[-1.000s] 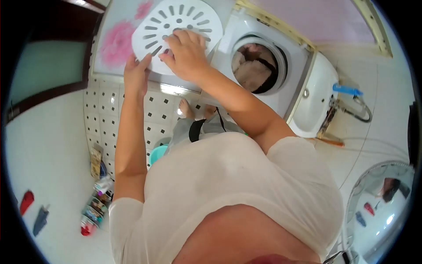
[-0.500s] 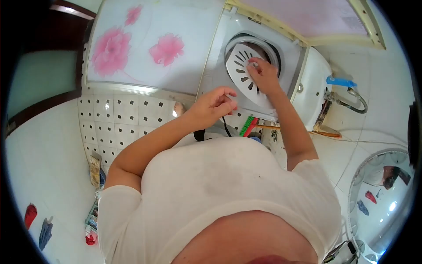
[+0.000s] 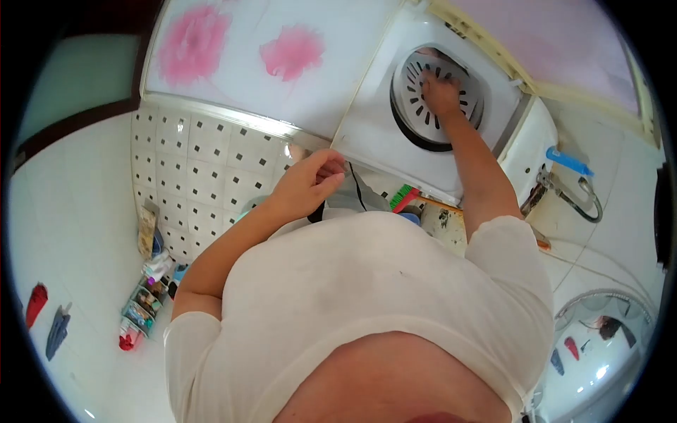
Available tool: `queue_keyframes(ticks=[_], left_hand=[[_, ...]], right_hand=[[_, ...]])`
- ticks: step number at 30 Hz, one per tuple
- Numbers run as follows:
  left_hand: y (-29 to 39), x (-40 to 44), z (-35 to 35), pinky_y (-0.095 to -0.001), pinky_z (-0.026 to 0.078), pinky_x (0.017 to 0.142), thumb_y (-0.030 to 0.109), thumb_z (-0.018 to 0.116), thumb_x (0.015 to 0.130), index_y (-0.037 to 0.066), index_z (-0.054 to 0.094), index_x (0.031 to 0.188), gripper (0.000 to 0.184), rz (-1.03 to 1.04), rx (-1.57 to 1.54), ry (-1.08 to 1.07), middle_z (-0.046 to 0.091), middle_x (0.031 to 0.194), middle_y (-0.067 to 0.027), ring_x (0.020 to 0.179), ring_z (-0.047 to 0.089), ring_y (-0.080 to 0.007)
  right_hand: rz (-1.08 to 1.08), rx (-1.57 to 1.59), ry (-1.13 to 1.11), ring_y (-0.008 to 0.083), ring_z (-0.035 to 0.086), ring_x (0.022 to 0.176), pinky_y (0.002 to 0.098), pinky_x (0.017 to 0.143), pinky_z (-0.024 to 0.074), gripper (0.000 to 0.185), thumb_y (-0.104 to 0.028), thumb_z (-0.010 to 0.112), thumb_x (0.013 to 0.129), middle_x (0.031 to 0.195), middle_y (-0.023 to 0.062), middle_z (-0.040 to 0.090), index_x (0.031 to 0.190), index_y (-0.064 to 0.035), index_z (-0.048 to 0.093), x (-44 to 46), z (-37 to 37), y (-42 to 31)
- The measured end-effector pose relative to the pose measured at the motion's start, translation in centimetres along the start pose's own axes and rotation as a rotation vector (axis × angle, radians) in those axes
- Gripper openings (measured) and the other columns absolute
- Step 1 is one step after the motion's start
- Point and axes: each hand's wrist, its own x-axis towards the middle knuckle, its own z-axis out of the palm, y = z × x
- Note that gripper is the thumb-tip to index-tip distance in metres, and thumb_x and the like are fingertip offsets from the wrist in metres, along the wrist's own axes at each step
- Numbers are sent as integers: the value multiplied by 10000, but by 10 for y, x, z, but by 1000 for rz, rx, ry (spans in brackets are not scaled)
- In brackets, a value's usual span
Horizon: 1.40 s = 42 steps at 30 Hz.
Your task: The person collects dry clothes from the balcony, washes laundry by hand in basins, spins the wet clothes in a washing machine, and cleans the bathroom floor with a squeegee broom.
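Note:
A white slotted spin-tub cover [image 3: 416,92] lies within the round spin tub [image 3: 403,127] of a washing machine [image 3: 374,120]. Over the cover's middle is my right hand [image 3: 442,96], its fingers bent down and closed at the centre; the fingertips are partly hidden. My left hand [image 3: 308,182] hovers before the machine's front edge with loosely curled fingers. The thumb stands apart from them, and nothing is held.
On the left is the machine's flower-patterned lid [image 3: 240,77]. A raised lid [image 3: 585,49] stands behind the tub. To the right are a white sink [image 3: 532,141] and faucet [image 3: 553,185]. A green-and-red brush [image 3: 403,198] is below.
The cover went from tilted across the tub opening to lying down inside it. My right hand moved inward with it. My left hand drew back slightly to the left, and the view shifted.

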Motion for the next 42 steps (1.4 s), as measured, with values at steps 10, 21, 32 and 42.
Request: queue_keyframes(ticks=[10, 21, 32, 42], left_hand=[[-17, -13, 2, -296, 467, 765, 151, 573, 841, 25, 524, 1088, 282, -90, 35, 51, 608, 969, -93, 854, 582, -184], [-24, -5, -3, -324, 455, 802, 152, 585, 828, 21, 520, 1099, 308, -8, 251, 86, 609, 1016, -122, 920, 583, -240], [-32, 6, 4, -360, 453, 793, 175, 595, 815, 27, 529, 1090, 318, 66, 352, 46, 590, 1029, -140, 923, 565, -296], [-34, 5, -9, -358, 448, 816, 157, 593, 820, 27, 515, 1125, 340, 20, 444, 67, 573, 1080, -142, 966, 558, -286]], right_hand=[[-62, 174, -278, 366, 601, 828, 580, 796, 399, 283, -234, 540, 794, 802, 181, 639, 1047, -109, 538, 1, 11, 7], [-273, 121, -569, 297, 476, 1042, 501, 969, 199, 890, -376, 757, 595, 961, 97, 577, 1344, -214, 305, -22, -110, -17], [-218, -171, -522, 354, 509, 1040, 598, 920, 291, 870, -304, 695, 697, 1013, 171, 602, 1400, -174, 199, -10, -36, -16], [54, -237, -728, 529, 100, 1274, 683, 874, 330, 1071, -314, 822, 565, 1459, 159, 64, 1383, -412, 138, 8, -46, -55]])
